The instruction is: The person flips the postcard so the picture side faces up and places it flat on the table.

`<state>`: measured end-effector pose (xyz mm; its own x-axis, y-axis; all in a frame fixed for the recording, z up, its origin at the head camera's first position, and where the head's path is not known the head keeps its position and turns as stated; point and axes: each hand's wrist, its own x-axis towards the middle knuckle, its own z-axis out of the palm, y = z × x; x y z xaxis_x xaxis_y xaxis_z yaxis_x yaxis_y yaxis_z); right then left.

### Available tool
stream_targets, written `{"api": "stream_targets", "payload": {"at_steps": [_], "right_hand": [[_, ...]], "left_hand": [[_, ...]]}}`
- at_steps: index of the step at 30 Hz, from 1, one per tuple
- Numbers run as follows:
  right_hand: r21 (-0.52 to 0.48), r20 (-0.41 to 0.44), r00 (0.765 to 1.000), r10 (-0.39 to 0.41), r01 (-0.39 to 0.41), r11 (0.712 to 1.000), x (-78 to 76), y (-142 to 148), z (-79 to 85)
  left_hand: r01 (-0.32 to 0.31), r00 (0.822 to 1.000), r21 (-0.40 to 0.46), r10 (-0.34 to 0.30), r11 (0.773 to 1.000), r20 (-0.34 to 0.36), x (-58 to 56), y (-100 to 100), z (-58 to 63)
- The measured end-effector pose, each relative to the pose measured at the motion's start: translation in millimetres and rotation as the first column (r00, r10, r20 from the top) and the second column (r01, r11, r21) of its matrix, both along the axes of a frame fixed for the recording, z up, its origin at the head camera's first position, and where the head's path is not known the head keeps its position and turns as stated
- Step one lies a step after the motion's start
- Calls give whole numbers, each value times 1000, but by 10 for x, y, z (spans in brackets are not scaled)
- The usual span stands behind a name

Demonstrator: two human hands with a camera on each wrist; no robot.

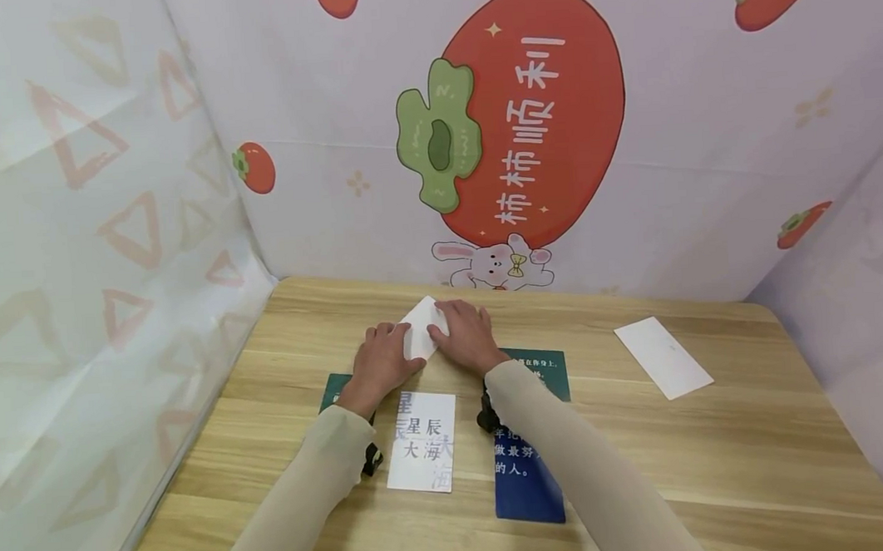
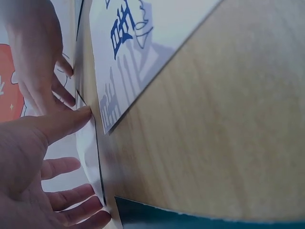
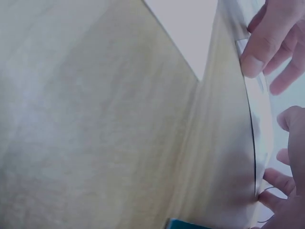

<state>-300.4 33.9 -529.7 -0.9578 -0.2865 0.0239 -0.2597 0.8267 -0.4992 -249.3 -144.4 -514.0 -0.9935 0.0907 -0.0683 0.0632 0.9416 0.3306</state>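
Note:
A plain white card (image 1: 424, 333) lies near the back of the table, between my two hands. My left hand (image 1: 383, 360) holds its left side; the thumb is at the near edge in the left wrist view, the other fingers spread along the side. From the right, my right hand (image 1: 465, 334) grips the card, thumb and index finger over its face. In the right wrist view the card (image 3: 259, 119) appears nearly edge-on. Just in front of the hands lies a white card with printed Chinese characters (image 1: 420, 443).
Under my right forearm is a green and blue printed card (image 1: 529, 487). Part of a green card (image 1: 333, 389) shows beside my left wrist. Another white card (image 1: 663, 357) lies farther right. Patterned cloth walls (image 1: 319, 224) border the wooden table (image 1: 721, 460).

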Motion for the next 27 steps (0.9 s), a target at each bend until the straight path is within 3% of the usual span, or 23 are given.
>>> {"api": "stream_targets", "payload": {"at_steps": [11, 20, 27], "right_hand": [[-56, 2, 1000, -10, 10, 998, 50, 7, 54], [48, -71, 995, 68, -65, 997, 108, 54, 65], [153, -81, 981, 178, -165, 974, 156, 155, 48]], "left_hand": [[66, 997, 26, -67, 997, 45, 4, -54, 5], [154, 986, -25, -151, 988, 74, 66, -115, 68], [217, 970, -50, -209, 975, 125, 59, -225, 72]]}}
